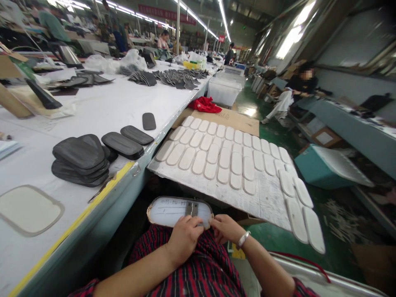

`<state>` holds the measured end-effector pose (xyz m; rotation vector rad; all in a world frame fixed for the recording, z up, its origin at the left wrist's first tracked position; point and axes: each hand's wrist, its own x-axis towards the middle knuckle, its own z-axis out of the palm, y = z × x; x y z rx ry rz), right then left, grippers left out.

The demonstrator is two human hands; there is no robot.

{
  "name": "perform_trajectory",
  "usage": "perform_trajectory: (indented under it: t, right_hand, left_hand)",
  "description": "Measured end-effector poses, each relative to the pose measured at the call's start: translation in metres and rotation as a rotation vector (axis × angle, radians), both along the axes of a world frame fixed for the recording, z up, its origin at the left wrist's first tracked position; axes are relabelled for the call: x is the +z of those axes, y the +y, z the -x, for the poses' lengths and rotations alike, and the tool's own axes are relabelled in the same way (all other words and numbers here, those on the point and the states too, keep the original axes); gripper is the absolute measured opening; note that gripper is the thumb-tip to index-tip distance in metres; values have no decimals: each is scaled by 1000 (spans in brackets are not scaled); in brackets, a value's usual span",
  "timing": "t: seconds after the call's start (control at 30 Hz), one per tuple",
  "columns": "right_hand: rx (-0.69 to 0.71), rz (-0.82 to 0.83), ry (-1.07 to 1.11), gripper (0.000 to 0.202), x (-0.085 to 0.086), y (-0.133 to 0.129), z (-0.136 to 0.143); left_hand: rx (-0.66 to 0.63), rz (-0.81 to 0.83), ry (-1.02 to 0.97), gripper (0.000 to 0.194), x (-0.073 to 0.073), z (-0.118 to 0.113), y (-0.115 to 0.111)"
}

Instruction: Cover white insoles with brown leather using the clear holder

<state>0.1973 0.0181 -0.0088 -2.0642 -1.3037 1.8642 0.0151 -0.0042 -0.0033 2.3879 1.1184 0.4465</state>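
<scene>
Over my lap lies a white, round-ended panel (168, 212) with a brown rim, faint marks and a metal hinge-like plate (192, 208) on its face. My left hand (186, 237) grips its near edge just below the metal plate, fingers curled over the face. At the panel's right end, my right hand (225, 228) pinches the rim between thumb and fingers; a silver bangle is on that wrist. Whether a small piece is also in that pinch, I cannot make out. The panel's underside is hidden.
White oval pieces (185, 158) lie in rows on a low board (266, 206) ahead. Stacked dark pads (78, 154) and a larger pale panel (29, 209) sit on the white table (102, 103) at left. Beyond the board is a red cloth (206, 104). People work farther off.
</scene>
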Motion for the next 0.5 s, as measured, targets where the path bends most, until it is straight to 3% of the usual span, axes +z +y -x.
perform_trajectory:
  t: [0.1,0.23,0.3,0.4,0.5]
  right_hand:
    - [17,-70,-20,21,-1,-7,8]
    - [146,-302,-190,31,7,-11,11]
    - [275,-450,-383,33,12,-11,11]
    - [497,-552,-540,27,15,-8,12]
    - [736,-628,-601,25,15,-7,12]
  left_hand:
    - [77,-5,-156,30,4,18,5]
    - [564,-50,-218,39,3,80,28]
    - [714,87,-170,41,2,114,39]
    - [663,429,-153,26,0,143,47]
    - [643,596,-214,22,-5,147,51]
